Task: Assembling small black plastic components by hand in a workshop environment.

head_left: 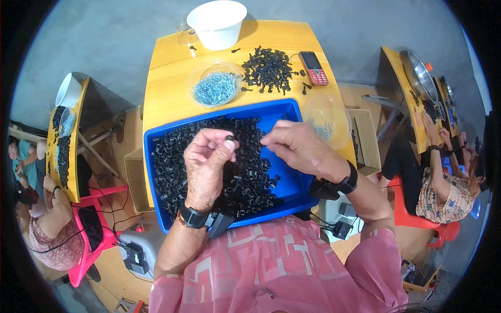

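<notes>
My left hand [204,161] is above the blue tray [294,177], pinching a small black plastic part [229,138] between thumb and fingertips. To its right, my right hand [305,148] has its fingers pressed together near that part; whatever they hold, if anything, is too small to make out. Below both hands, many small black plastic clips [182,185] fill most of the tray. Beyond the tray stands a clear round tub of silvery screws [215,87]. Beside it lies a loose pile of black plastic pieces [267,69].
On the yellow table [172,68] stand a white bucket [216,26] at the far edge and a red keypad phone [314,69]. Another clear tub [334,117] with a few screws is at the tray's right corner. People work at tables [73,172] on both sides.
</notes>
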### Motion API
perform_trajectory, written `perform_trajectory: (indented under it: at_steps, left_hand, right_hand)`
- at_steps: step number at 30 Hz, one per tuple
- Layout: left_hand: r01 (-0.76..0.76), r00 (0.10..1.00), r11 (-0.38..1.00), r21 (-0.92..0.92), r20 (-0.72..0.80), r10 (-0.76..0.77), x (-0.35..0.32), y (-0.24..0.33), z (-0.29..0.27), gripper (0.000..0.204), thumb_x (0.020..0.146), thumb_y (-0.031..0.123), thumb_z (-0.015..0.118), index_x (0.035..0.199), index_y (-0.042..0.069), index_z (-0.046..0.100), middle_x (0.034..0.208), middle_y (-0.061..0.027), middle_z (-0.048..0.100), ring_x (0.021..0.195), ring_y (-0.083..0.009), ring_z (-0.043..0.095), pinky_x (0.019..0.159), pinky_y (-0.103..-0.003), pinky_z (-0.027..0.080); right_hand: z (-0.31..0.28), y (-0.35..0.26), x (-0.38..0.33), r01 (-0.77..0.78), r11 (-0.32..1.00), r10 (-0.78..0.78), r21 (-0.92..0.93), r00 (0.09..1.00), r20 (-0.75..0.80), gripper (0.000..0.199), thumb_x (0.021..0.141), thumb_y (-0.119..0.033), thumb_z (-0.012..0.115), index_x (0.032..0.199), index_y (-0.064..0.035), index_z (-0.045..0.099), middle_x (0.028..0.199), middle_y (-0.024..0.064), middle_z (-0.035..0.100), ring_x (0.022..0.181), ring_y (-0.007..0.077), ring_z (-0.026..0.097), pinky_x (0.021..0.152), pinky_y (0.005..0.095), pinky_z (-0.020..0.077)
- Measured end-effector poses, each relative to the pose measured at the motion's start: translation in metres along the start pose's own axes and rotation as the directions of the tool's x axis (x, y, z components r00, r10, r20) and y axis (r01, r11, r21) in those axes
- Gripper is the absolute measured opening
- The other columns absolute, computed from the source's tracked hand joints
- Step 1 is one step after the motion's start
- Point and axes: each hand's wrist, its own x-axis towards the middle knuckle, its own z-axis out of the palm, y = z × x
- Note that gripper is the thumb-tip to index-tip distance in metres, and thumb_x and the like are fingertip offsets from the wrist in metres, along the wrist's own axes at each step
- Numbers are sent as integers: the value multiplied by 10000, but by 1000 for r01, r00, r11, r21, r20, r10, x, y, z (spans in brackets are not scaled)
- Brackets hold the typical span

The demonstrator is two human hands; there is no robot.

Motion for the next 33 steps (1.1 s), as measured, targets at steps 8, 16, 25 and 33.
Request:
perform_trajectory:
  at_steps: [8, 16, 25, 33]
  left_hand:
    - [2, 999, 998, -56, -36, -4, 0, 1, -1, 138, 904, 92, 694, 1013, 34, 631, 885, -77, 664, 702, -124, 596, 653, -262, 487]
    - [9, 999, 998, -66, -52, -13, -2, 3, -3, 134, 908, 96, 691, 1014, 41, 630, 894, -77, 660, 705, -122, 593, 647, -262, 481]
    - [2, 999, 998, -59, -43, -4, -1, 3, -2, 132, 913, 100, 687, 1017, 43, 629, 899, -74, 659, 707, -116, 593, 648, -257, 483]
    - [59, 998, 998, -13, -11, -59, -1, 0, 5, 148, 882, 11, 702, 1026, -2, 667, 870, -65, 694, 686, -80, 593, 632, -210, 492]
  right_hand:
    - [11, 3, -8, 16, 951, 97, -309, 933, 346, 111, 813, -49, 660, 914, -5, 648, 903, 165, 620, 851, 373, 631, 742, 450, 505]
    - [7, -13, -18, 22, 947, 152, -321, 850, 505, 126, 784, -38, 628, 895, 20, 619, 902, 191, 610, 865, 397, 626, 741, 472, 503]
    - [15, -9, -28, 60, 941, 119, -332, 861, 495, 106, 788, -43, 627, 870, 21, 607, 907, 185, 596, 839, 390, 628, 725, 472, 505]
    - [1, -5, -21, -26, 999, 15, 44, 971, 238, 149, 862, -17, 641, 1000, 0, 691, 933, 115, 615, 788, 254, 662, 671, 335, 529]
